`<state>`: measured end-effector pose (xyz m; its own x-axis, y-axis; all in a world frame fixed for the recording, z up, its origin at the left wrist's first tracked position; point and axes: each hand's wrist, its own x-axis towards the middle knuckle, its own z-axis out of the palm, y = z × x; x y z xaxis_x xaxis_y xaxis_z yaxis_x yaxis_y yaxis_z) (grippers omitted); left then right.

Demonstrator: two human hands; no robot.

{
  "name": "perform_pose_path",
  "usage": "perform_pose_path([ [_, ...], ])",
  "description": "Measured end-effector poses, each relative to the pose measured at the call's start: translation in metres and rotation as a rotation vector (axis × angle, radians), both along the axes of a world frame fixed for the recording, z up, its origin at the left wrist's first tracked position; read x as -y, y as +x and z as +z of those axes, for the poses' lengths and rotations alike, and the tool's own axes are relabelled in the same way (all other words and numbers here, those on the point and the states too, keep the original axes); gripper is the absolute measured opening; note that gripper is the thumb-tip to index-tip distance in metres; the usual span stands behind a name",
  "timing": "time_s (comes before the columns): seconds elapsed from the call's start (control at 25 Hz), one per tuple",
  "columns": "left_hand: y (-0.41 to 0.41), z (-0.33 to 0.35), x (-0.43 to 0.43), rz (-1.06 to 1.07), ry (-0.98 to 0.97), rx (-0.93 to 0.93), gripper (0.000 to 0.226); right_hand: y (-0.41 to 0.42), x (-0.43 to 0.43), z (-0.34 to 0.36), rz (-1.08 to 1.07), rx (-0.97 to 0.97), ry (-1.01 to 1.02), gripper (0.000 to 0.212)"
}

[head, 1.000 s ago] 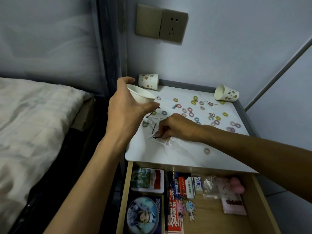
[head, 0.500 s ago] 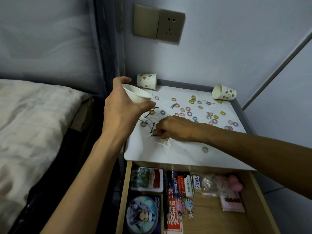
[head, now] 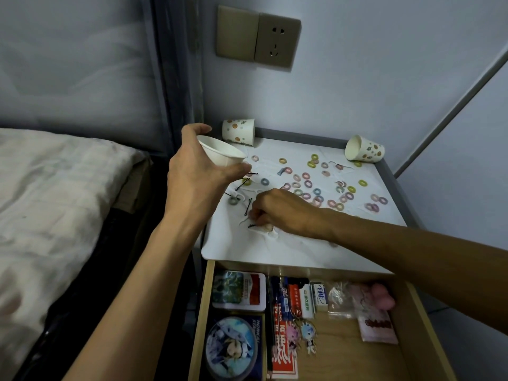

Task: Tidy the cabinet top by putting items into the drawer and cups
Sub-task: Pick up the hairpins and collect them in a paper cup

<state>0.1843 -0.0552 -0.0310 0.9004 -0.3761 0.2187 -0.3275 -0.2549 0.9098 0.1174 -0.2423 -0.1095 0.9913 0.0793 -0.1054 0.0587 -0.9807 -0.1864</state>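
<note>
The left hand [head: 198, 177] is wrapped round a plain white cup [head: 222, 155], tilted above the worktop [head: 247, 248]; its contents cannot be made out. Just right of it and lower, the right hand [head: 277, 213] rests knuckles-up, fingers curled tight on a black hairpin [head: 251, 226]. More hairpins [head: 248, 207] lie between the hands, and coloured hair rings [head: 308, 184] are scattered beyond the right hand. A spotted cup [head: 238, 131] sits behind the left hand; another [head: 364, 152] lies on its side far right. Below both wrists the open drawer [head: 343, 361] holds a tin [head: 239, 290], an eraser [head: 319, 294] and keychain figures [head: 302, 334].
</note>
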Motion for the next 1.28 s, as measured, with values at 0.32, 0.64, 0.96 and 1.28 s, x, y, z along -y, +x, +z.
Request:
perform_pose_path([
  [0.32, 0.003, 0.001, -0.003, 0.032, -0.001, 0.010, 0.082, 0.006, 0.012, 0.016, 0.065, 0.126, -0.165, 0.010],
  [0.64, 0.008, -0.001, -0.005, 0.047, 0.004, 0.003, 0.083, 0.042, 0.013, 0.011, 0.157, 0.055, -0.005, 0.012],
  [0.96, 0.011, 0.000, -0.010, 0.103, 0.002, 0.008, 0.080, 0.040, 0.014, -0.001, -0.005, 0.040, 0.064, 0.006],
  [1.28, 0.014, -0.002, -0.014, 0.159, 0.011, 0.003, 0.080, 0.075, -0.023, 0.005, -0.260, 0.235, 0.146, 0.006],
])
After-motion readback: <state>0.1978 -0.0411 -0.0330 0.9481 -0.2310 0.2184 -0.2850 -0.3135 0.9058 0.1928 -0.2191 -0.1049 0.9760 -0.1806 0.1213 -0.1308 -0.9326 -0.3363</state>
